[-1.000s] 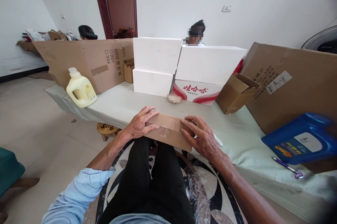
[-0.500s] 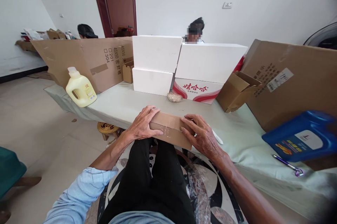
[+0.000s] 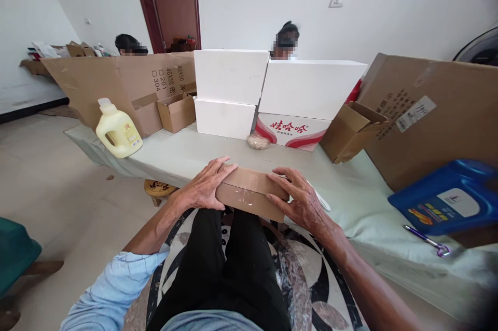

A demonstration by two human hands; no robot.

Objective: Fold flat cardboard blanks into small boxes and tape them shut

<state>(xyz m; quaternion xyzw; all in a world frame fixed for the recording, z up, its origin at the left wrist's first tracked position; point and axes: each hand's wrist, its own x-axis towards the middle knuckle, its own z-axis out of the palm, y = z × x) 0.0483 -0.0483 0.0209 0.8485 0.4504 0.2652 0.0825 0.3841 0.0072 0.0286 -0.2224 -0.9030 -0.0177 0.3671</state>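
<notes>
A small brown cardboard box [image 3: 252,193] lies at the front edge of the cloth-covered table, a strip of clear tape along its near side. My left hand [image 3: 208,181] grips its left end, fingers over the top and thumb low at the near corner. Around the right end, my right hand [image 3: 299,195] is closed with thumb on the near side and fingers on top. Under the right hand's far side a white object [image 3: 322,201] sticks out, too covered to name. Beyond the box sits a clear plastic-wrapped bundle [image 3: 258,141].
White boxes [image 3: 231,77] form a wall across the table [image 3: 218,149]. Small open cartons [image 3: 177,112] stand beside them. A yellow jug [image 3: 119,128] is left; a blue jug [image 3: 447,196] and pen [image 3: 426,240] are right. People [image 3: 286,40] sit beyond.
My left thumb has slid from the box's near side towards its left end. The small open carton left of the white boxes has shifted left, further into view.
</notes>
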